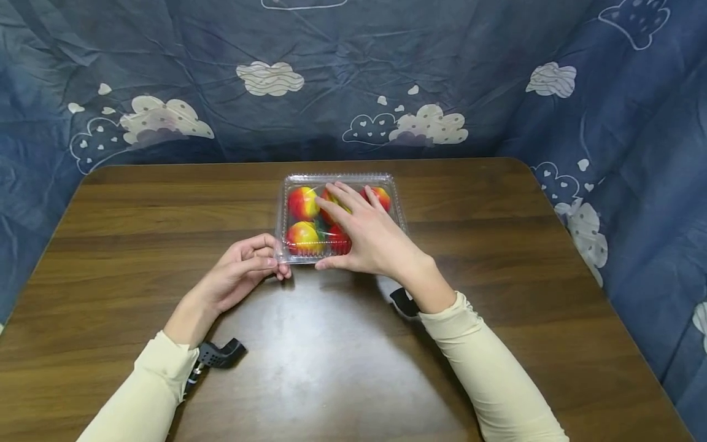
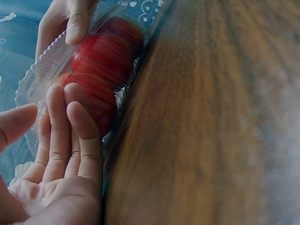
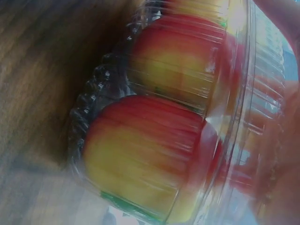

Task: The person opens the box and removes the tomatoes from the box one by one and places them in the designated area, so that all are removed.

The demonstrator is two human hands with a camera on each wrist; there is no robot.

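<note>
A clear plastic clamshell box (image 1: 337,178) with a ridged rim sits on the table and holds several red-and-yellow round fruits (image 1: 302,238); their exact kind is unclear. Across the lid my right hand (image 1: 375,236) lies with fingers spread and its thumb at the front edge, covering part of the fruit. My left hand (image 1: 237,273) is at the box's front left corner. In the left wrist view its fingers (image 2: 58,136) extend against the box side, with the thumb apart from them near the rim. Close up, the right wrist view shows fruits (image 3: 140,154) behind the ridged wall.
The brown wooden table (image 1: 138,245) extends around the box on all sides. Behind it hangs a blue cloth (image 1: 320,116) with white clouds, which continues down the right side. Each wrist carries a black camera mount (image 1: 221,354).
</note>
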